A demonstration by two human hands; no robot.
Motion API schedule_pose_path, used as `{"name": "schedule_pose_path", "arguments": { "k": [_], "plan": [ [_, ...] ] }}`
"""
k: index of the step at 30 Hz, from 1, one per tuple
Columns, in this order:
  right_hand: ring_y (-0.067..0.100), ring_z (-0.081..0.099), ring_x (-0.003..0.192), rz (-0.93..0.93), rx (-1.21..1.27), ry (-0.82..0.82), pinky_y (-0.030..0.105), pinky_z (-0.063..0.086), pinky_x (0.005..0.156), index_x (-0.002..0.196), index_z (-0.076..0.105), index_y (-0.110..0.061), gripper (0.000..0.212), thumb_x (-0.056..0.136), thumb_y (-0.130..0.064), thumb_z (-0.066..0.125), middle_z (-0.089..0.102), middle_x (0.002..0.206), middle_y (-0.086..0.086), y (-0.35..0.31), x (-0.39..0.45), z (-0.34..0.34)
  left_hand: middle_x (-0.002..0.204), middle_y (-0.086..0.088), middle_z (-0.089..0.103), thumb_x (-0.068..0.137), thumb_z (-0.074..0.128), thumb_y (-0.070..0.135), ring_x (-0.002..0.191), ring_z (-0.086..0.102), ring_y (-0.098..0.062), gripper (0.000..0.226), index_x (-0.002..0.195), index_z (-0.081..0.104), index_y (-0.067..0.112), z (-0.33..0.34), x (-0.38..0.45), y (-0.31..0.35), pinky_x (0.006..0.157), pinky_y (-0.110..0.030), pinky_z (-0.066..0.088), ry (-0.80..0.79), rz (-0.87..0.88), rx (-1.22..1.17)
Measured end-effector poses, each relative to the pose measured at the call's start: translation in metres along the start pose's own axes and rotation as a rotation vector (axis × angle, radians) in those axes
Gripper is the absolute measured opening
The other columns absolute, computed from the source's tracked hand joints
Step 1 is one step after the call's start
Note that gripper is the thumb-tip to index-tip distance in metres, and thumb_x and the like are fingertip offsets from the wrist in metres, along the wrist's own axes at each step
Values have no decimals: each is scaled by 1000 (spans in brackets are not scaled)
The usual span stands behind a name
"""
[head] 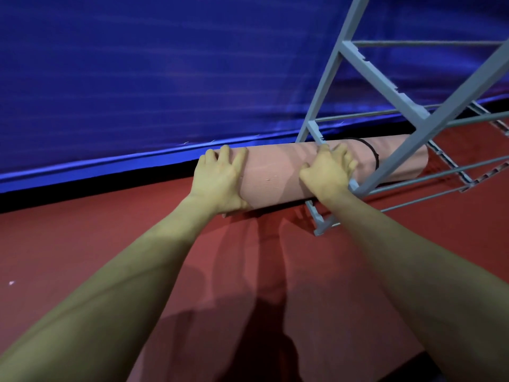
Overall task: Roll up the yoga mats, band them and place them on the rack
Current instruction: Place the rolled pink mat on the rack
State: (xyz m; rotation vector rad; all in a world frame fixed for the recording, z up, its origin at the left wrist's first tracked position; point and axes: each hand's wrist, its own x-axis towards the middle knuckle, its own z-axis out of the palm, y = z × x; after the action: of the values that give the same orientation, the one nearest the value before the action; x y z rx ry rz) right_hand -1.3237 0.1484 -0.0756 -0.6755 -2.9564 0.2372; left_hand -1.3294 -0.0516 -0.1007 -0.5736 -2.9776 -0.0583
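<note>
A rolled pink yoga mat [272, 175] lies sideways across the lowest level of a grey metal rack [391, 86]. A black band [371, 153] circles the roll near its right end. My left hand [220, 183] lies over the roll's left end, fingers spread on its top. My right hand [327, 169] lies on the middle of the roll beside a rack upright, fingers bent over the top. The roll's right end sits behind a slanted rack bar.
A blue padded wall [165, 78] rises just behind the mat and rack. The floor [110, 244] is red, with a pink mat surface [248, 299] under my arms. Thin rack rods [440, 177] run off to the right.
</note>
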Motion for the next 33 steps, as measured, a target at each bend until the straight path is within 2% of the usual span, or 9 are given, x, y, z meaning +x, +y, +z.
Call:
{"name": "schedule_pose_path", "arguments": {
  "k": [8,12,16,19,21,23,25,27,33],
  "plan": [
    [32,39,120,-180,68,-85,36,25,104,121,61,-17,36,87,-16,50,46,126,11,-55,-22,-4,127,-11,49,46,82,59,103,50,-35,112,135,39,5,15,3,22,88,-42,40,39,-36,-188],
    [31,38,118,-189,90,-74,35,24,104,118,60,-16,31,90,-26,51,45,124,10,-60,-26,-3,129,-16,42,48,92,37,116,45,-33,111,134,34,-3,21,-1,10,98,-37,39,-1,-40,-562],
    [30,35,119,-274,-22,-83,38,26,102,124,49,-15,53,84,-50,55,38,128,9,-61,-36,6,142,-14,28,55,91,22,129,34,-24,116,143,20,-1,20,-6,-16,101,-20,28,-163,5,-718],
    [36,19,136,-403,-104,-143,48,20,108,139,33,-19,71,81,-55,55,15,150,20,-61,-47,14,154,-10,21,61,86,25,141,25,-24,113,149,17,8,17,-5,-35,115,-37,21,-239,93,-567],
    [37,6,143,-426,-140,-230,53,18,111,148,18,-23,89,78,-65,55,-3,156,22,-58,-46,13,157,-5,17,68,81,32,144,19,-20,105,151,19,21,19,-4,-40,116,-47,15,-238,80,-496],
    [37,3,143,-430,-185,-280,53,19,111,149,13,-23,101,72,-75,55,-9,156,21,-57,-46,11,152,-4,33,74,78,34,139,32,-23,94,150,23,25,26,-2,-41,113,-49,25,-194,28,-552],
    [38,11,141,-411,-174,-247,50,23,109,145,23,-17,97,73,-72,59,-3,156,21,-59,-47,11,144,-6,45,75,79,31,131,43,-29,92,148,24,22,33,0,-39,107,-44,35,-174,-20,-654],
    [38,22,135,-395,-123,-186,46,26,108,138,35,-13,85,75,-63,63,8,154,20,-61,-48,12,145,-8,45,76,77,31,130,44,-33,89,145,23,15,37,2,-37,108,-43,33,-170,-73,-676],
    [33,34,122,-414,-112,-144,39,27,105,126,46,-14,60,78,-43,65,24,143,15,-58,-42,13,131,-6,57,87,64,31,124,50,-24,60,134,32,14,35,8,-13,102,-40,30,-129,-52,-570]
  ]
}}
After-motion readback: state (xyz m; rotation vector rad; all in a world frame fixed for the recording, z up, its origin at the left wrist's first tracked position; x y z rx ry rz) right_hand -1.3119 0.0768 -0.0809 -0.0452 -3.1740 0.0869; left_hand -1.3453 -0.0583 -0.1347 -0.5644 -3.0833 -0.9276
